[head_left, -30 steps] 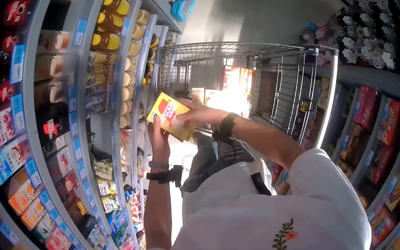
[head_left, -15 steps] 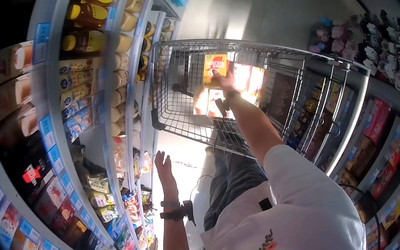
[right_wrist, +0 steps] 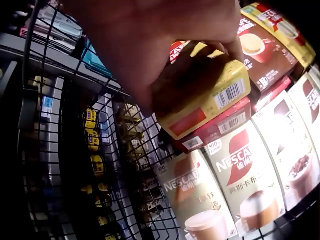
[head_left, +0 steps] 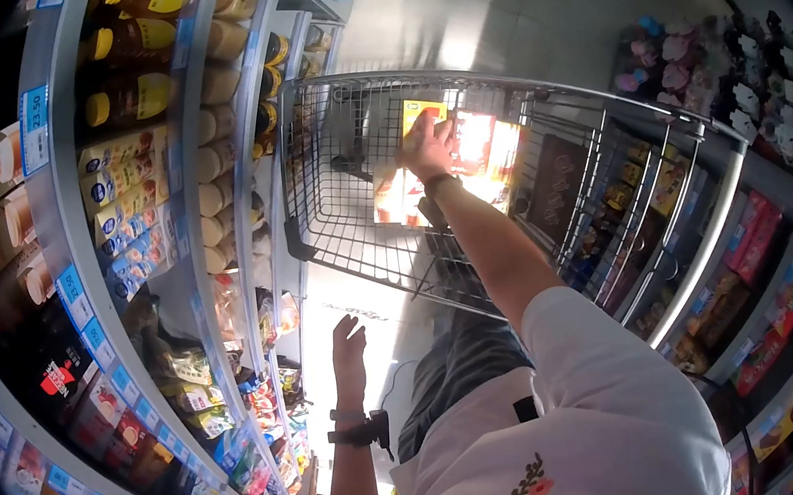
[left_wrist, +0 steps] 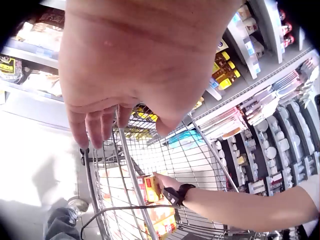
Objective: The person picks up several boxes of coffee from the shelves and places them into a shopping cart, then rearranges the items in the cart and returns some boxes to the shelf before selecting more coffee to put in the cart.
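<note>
Inside the wire cart, my right hand [head_left: 430, 148] grips a yellow coffee box [head_left: 420, 109], mostly covered by the hand in the head view. In the right wrist view the thumb and fingers of that hand [right_wrist: 155, 55] span the yellow box [right_wrist: 207, 102], which lies on a red box [right_wrist: 227, 121]. Pale coffee boxes [right_wrist: 240, 170] stand side by side next to them. My left hand [head_left: 349, 359] is raised outside the cart, holding nothing; in the left wrist view its fingers [left_wrist: 102, 127] hang relaxed in front of the cart's rim.
The cart [head_left: 357, 253] also holds a dark brown box [head_left: 559, 188]. Shelves with bottles [head_left: 132, 100], jars and packets rise on the left. Packaged snacks [head_left: 775, 308] line the right side. A dark cable [left_wrist: 115, 207] crosses the left wrist view.
The yellow box, held by both hands in front of the body, moved into the cart in my right hand. My left hand let go and dropped away. The view shifted along the shelves.
</note>
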`<state>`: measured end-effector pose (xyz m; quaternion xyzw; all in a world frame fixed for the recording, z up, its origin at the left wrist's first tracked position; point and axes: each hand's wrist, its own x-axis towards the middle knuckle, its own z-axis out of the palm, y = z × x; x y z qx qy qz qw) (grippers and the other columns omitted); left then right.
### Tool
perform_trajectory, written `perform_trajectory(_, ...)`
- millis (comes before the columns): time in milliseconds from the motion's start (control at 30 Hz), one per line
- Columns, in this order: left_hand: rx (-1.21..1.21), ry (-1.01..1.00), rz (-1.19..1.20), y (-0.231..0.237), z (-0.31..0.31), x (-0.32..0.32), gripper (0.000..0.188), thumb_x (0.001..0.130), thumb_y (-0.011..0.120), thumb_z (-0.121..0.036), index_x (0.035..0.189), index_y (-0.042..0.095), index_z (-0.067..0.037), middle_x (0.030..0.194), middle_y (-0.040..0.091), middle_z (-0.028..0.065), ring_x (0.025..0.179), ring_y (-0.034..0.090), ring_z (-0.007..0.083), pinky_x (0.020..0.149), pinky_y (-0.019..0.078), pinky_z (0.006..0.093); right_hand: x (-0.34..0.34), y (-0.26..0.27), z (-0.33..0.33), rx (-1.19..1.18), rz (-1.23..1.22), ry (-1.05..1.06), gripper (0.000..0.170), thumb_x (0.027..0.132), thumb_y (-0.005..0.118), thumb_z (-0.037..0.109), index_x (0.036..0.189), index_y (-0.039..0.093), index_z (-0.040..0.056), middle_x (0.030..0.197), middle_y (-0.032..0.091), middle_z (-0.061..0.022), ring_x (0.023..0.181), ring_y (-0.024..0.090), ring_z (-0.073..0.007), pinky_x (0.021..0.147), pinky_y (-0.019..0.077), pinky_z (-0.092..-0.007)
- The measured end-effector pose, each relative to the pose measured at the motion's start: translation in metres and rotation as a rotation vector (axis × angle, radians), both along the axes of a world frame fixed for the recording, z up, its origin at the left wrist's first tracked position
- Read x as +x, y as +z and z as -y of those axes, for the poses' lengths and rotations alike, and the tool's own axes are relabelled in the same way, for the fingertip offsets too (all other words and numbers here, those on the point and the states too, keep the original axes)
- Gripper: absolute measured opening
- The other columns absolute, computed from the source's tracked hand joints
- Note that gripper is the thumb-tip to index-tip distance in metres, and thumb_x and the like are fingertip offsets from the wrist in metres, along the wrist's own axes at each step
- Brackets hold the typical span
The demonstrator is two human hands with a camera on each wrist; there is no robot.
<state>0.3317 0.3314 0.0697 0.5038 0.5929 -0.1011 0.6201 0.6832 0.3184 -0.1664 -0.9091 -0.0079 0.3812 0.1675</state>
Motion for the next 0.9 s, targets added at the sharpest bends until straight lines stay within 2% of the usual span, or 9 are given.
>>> perform_trajectory(67,-0.045,0.026,0.009,0.005,0.002,0.009,0.052,0.101,0.057,-0.024,0.148,0.04,-0.007,0.145,0.049,0.0114,0.129,0.052,0.0247,0.107,0.0418,0.0397,-0.005,-0.01,-0.007,-0.038,-0.021,-0.062,0.124,0.066,0.089,0.043,0.16,0.01,0.0284,0.166,0.004,-0.02,0.148,0.026,-0.0426,0.108,0.0399,-0.0613)
perform_trajectory(133,0.02,-0.083,0.016,-0.004,0.002,0.018,0.052,0.099,0.057,-0.014,0.148,0.039,-0.005,0.146,0.048,0.0127,0.13,0.052,0.0264,0.108,0.0419,0.0406,-0.008,-0.005,-0.012,-0.131,-0.012,-0.017,0.125,0.066,0.089,0.045,0.16,0.008,0.0283,0.166,0.003,-0.0193,0.149,0.023,-0.0413,0.109,0.0368,-0.0644)
perform_trajectory(200,0.214,-0.18,-0.018,-0.013,0.005,0.044,0.055,0.097,0.061,-0.008,0.148,0.039,-0.006,0.146,0.047,0.0148,0.13,0.051,0.0299,0.104,0.0459,0.0392,-0.02,-0.018,-0.02,-0.231,0.112,-0.02,0.124,0.067,0.087,0.045,0.161,0.007,0.0272,0.166,0.003,-0.0194,0.151,0.019,-0.04,0.109,0.0352,-0.0646)
perform_trajectory(267,0.291,-0.173,-0.03,-0.038,0.005,0.058,0.073,0.093,0.067,-0.013,0.155,0.029,-0.008,0.156,0.033,0.0168,0.142,0.037,0.0345,0.112,0.0379,0.0461,-0.032,-0.026,-0.017,-0.24,0.201,0.0,0.122,0.068,0.086,0.044,0.161,0.009,0.0266,0.166,0.004,-0.0197,0.151,0.018,-0.0406,0.108,0.0372,-0.0627)
perform_trajectory(333,0.512,-0.318,-0.008,-0.072,0.0,0.067,0.078,0.092,0.069,-0.016,0.156,0.026,-0.006,0.157,0.03,0.0211,0.145,0.031,0.038,0.117,0.0312,0.047,-0.034,-0.009,-0.009,-0.164,0.161,0.018,0.122,0.067,0.087,0.043,0.161,0.011,0.0267,0.166,0.005,-0.021,0.15,0.018,-0.0425,0.106,0.0394,-0.0587)
perform_trajectory(433,0.42,-0.335,-0.095,-0.095,-0.004,0.079,0.081,0.092,0.07,-0.024,0.156,0.025,-0.004,0.156,0.026,0.0284,0.148,0.024,0.0426,0.121,0.0237,0.0492,-0.034,-0.012,-0.013,-0.163,0.134,0.045,0.121,0.066,0.086,0.037,0.161,0.011,0.027,0.165,0.005,-0.0229,0.148,0.022,-0.0441,0.107,0.039,-0.0588)
perform_trajectory(567,0.22,-0.451,-0.384,-0.11,-0.006,0.076,0.087,0.087,0.072,-0.041,0.152,0.031,0.0,0.151,0.019,0.0423,0.144,0.022,0.0535,0.117,0.0295,0.0529,-0.029,-0.028,-0.024,-0.197,0.256,0.052,0.119,0.066,0.084,0.031,0.161,0.012,0.0264,0.165,0.007,-0.024,0.149,0.018,-0.0457,0.111,0.0345,-0.0597)
perform_trajectory(700,0.27,-0.655,-0.311,-0.123,-0.014,0.061,0.096,0.085,0.075,-0.035,0.155,0.02,0.002,0.151,0.018,0.0438,0.143,0.023,0.0552,0.116,0.0322,0.0515,-0.026,-0.023,-0.022,-0.169,0.243,0.049,0.119,0.066,0.083,0.031,0.161,0.011,0.0262,0.165,0.008,-0.0247,0.15,0.015,-0.0462,0.113,0.0309,-0.0607)
perform_trajectory(900,0.256,-0.581,-0.306,-0.128,-0.014,0.064,0.099,0.085,0.074,-0.025,0.156,0.011,0.003,0.152,0.015,0.0444,0.145,0.02,0.0555,0.117,0.0318,0.0494,-0.012,-0.017,-0.014,-0.092,0.215,0.123,0.109,0.077,0.078,0.037,0.161,0.008,0.0282,0.165,0.008,-0.0239,0.151,0.013,-0.0454,0.113,0.0289,-0.0634)
